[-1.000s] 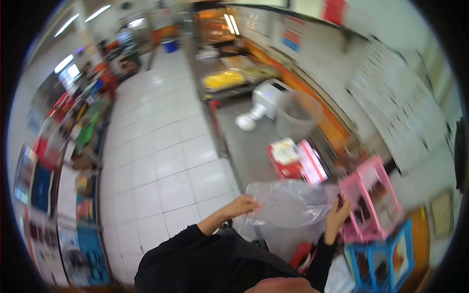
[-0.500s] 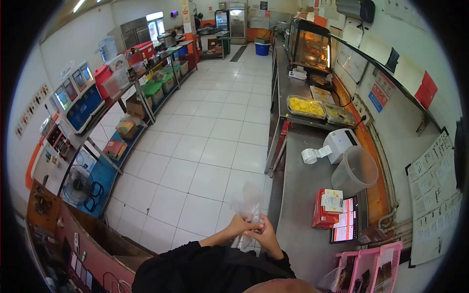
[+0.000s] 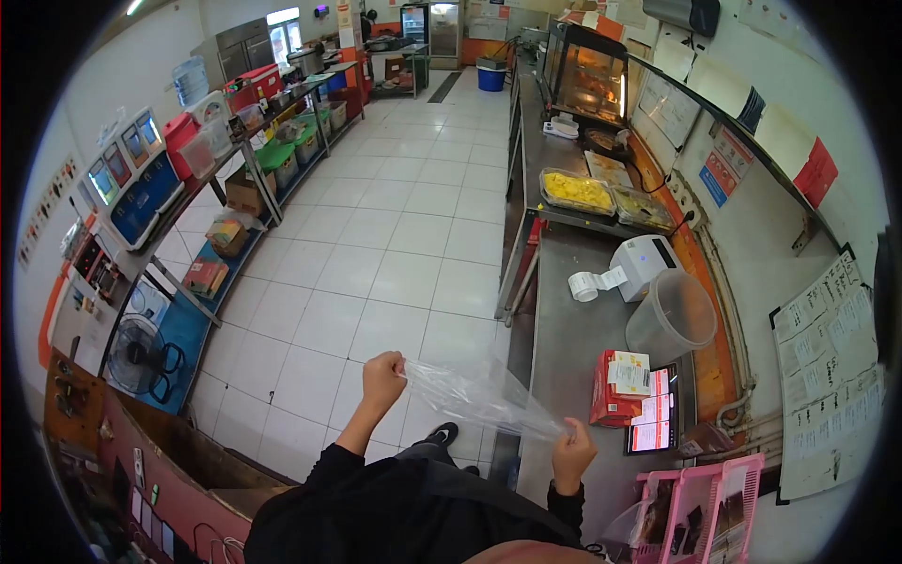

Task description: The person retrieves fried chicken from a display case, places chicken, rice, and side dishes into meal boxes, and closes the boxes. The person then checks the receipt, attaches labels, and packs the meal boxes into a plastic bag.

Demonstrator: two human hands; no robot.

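A clear plastic bag (image 3: 479, 395) is stretched sideways in front of my body, above the tiled floor and the counter's edge. My left hand (image 3: 383, 378) pinches one end of it, fingers closed. At the other end my right hand (image 3: 572, 449), also closed, grips the plastic over the metal counter (image 3: 564, 367). The bag hangs slack and see-through between the two hands, and I see nothing inside it. Nearest to my right hand on the counter is a red box (image 3: 613, 387) with a paper label.
A tablet (image 3: 655, 418) lies by the red box. Behind stand a clear bucket (image 3: 669, 315), a receipt printer (image 3: 643, 268) and a tray of yellow food (image 3: 576, 191). A pink rack (image 3: 700, 512) is at the lower right. Shelving with a fan (image 3: 136, 352) lines the left.
My hands were together on the bunched bag; now they are wide apart, left hand to the left and right hand to the right, with the bag spread between them. The view has shifted slightly.
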